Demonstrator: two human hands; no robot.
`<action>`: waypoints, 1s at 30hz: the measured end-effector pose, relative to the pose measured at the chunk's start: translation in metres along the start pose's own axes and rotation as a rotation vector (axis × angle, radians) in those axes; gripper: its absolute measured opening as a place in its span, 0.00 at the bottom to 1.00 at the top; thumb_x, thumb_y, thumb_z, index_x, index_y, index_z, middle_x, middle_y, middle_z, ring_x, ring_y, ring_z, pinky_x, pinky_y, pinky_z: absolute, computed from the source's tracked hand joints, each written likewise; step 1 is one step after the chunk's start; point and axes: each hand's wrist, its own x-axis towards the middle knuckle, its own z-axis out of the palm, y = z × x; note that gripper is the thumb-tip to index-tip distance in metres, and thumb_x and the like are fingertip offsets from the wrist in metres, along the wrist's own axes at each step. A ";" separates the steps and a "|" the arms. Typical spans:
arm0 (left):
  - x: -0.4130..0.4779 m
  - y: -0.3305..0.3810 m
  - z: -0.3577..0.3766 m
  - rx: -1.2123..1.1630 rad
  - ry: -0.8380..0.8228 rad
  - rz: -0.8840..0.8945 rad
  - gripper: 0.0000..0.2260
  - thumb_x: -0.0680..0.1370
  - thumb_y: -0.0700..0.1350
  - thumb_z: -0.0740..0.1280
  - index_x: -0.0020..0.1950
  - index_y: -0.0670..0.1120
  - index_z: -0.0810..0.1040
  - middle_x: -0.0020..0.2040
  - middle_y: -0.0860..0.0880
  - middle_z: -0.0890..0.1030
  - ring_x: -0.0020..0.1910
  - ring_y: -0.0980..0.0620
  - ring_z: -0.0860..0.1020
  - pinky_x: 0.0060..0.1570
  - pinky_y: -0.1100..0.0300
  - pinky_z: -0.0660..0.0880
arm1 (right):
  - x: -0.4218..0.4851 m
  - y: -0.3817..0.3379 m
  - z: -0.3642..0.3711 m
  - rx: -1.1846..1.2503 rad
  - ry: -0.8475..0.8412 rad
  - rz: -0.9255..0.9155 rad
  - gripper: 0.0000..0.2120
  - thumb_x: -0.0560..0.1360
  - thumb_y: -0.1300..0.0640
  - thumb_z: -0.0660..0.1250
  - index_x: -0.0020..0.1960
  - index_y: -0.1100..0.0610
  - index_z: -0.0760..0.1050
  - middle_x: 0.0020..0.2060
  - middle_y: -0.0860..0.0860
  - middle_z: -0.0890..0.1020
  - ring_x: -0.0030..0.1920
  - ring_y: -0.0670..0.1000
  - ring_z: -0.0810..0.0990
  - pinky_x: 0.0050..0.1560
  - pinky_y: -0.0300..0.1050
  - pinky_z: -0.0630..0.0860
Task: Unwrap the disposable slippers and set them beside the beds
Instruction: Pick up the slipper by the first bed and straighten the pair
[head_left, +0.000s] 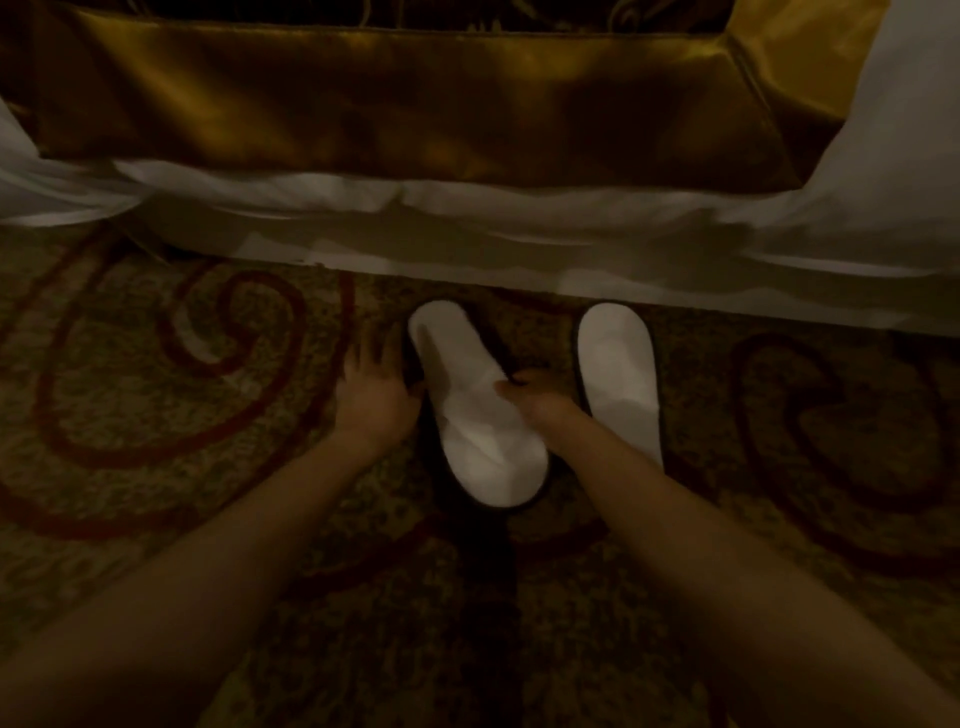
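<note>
While both bare forearms are reaching down toward the patterned carpet (156, 415), two white slippers are lying on it just beside the bed (571, 223), toes pointing at the white bedding. The left slipper (467, 405) is sitting at a slant, its toe leaning leftward and its heel nearer the camera, while the right slipper (618, 369) is lying straighter and closer to the bed's edge; a strip of carpet is showing between the two. No wrapper is showing on either one.

The left hand (371, 389) is resting on the carpet against the left edge of the slanted slipper, fingers spread and pointing toward the bed; its grip is loose and open, touching the slipper's side rather than closing around it. The right hand (530, 397) is pressing at the slipper's right edge near the middle, fingers curled over the white upper in a light pinch. Blur is making the exact finger contact hard to read.

Above the white sheets, a glossy gold bed runner (415, 104) is draping across the mattress.
</note>
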 end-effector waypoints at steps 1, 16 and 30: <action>-0.001 0.006 0.005 -0.119 -0.053 -0.081 0.31 0.79 0.52 0.59 0.77 0.42 0.50 0.76 0.39 0.57 0.74 0.40 0.57 0.72 0.49 0.55 | 0.000 0.003 0.003 0.148 0.032 0.051 0.26 0.78 0.52 0.61 0.73 0.60 0.61 0.71 0.58 0.67 0.68 0.59 0.69 0.66 0.48 0.68; -0.002 0.028 0.053 -0.101 -0.218 -0.053 0.25 0.80 0.45 0.54 0.76 0.41 0.52 0.74 0.41 0.62 0.70 0.44 0.64 0.70 0.55 0.54 | 0.002 0.035 0.023 -0.617 0.116 -0.181 0.30 0.78 0.55 0.59 0.76 0.56 0.50 0.74 0.60 0.56 0.72 0.60 0.57 0.70 0.50 0.60; 0.001 0.064 0.049 -0.224 -0.077 0.080 0.25 0.77 0.45 0.61 0.74 0.47 0.60 0.71 0.41 0.66 0.69 0.41 0.63 0.67 0.54 0.58 | -0.014 0.081 -0.063 -0.678 0.374 0.227 0.51 0.69 0.36 0.66 0.76 0.55 0.36 0.75 0.63 0.50 0.73 0.64 0.52 0.72 0.59 0.54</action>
